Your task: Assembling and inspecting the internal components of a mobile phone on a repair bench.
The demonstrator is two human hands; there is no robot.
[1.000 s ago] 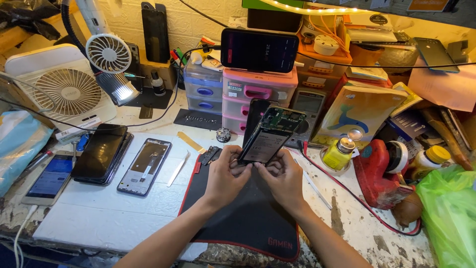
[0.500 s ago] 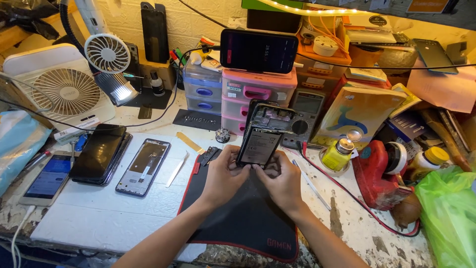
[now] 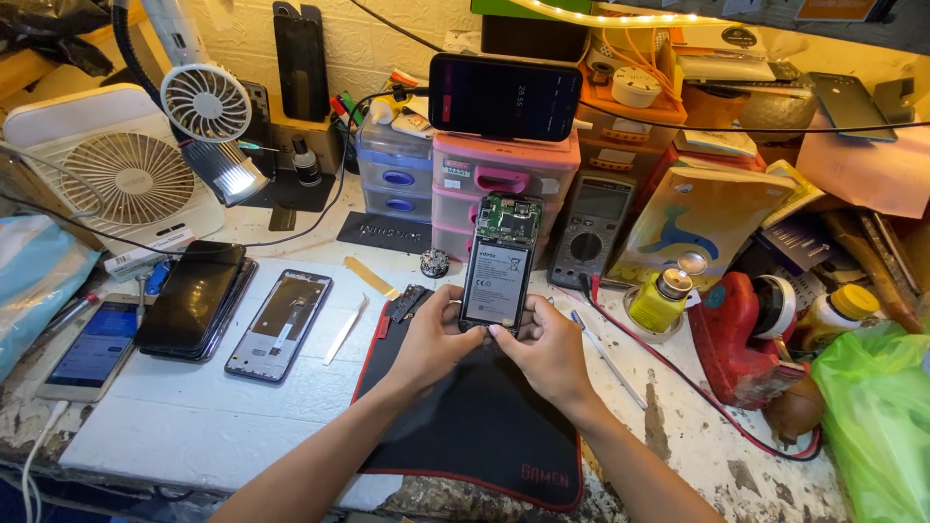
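Showing battery and board, opened phone (image 3: 500,260)

Open room lies on the black mat (image 3: 465,426) below both hands. Pink drawers (image 3: 504,189), multimeter (image 3: 589,230) and yellow bottle (image 3: 661,298) block passage behind.

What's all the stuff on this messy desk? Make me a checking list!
Surface: worn white worktop; black rubber mat with red edge.
Job's things: opened black smartphone with bare battery and green circuit board, held upright.
Clutter: black phone frame, metal tweezers, yellow bottle, grey multimeter.
Hands: left hand and right hand grip the phone's bottom end.
Cables: red wire across the worktop.
Surroundings: white fans, pink drawers.
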